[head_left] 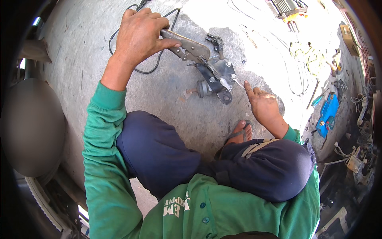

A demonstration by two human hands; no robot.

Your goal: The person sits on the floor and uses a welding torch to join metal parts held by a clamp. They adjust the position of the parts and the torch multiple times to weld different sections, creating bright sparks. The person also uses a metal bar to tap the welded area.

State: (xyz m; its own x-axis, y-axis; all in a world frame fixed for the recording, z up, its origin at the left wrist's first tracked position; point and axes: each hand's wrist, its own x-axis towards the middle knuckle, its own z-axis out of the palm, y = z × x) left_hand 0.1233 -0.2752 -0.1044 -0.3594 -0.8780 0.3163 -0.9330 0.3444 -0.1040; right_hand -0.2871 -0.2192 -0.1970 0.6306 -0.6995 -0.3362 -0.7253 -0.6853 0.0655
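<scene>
My left hand [140,35] is wrapped round the handles of a pair of locking pliers [193,47], whose jaws reach onto a black metal bracket assembly [205,73] lying on the concrete floor. Several silver bolt heads show on the assembly, and a round dark bushing [203,89] sits at its near left side. In my right hand [263,104] is a small silver wrench [238,81], its ring end at a bolt on the right side of the assembly. The index finger lies stretched along the wrench's shaft. The pliers' jaw tips are partly hard to make out.
A black cable [158,63] loops behind my left hand. My sandalled foot [242,131] is close in front of the assembly. To the right lie a blue tool or case [328,110], a yellowish cloth [308,57], a cardboard box [348,40] and loose metal parts [354,163]. A blurred grey oval [32,127] stands left.
</scene>
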